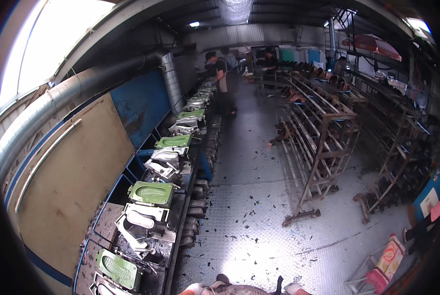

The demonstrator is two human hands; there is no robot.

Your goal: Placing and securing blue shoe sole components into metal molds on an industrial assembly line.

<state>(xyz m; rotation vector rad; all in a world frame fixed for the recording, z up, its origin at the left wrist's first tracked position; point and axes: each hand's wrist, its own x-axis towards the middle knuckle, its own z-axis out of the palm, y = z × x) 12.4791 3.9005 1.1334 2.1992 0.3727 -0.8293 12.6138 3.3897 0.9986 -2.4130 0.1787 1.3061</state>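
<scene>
At the lower edge my left hand (197,287), in a whitish glove, shows only in part beside my patterned clothing (242,289). On the other side of that clothing is my right hand (293,288), also pale-gloved and cut off by the picture's edge. A dark narrow strip (279,284) stands up just left of it; whether the hand touches it I cannot tell. The fingers of both hands are too small and cropped to read. Left of me runs a line of open metal shoe-sole moulds (140,218), some with green halves (152,193); the nearest green mould half (116,269) lies at lower left.
Wheeled metal racks (323,152) with footwear stand to the right. A stool with a colourful cover (388,263) is at lower right. Dark scraps litter the metal floor (249,196). Farther up the line a person (221,73) stands by the moulds. A large duct (48,110) runs along the left.
</scene>
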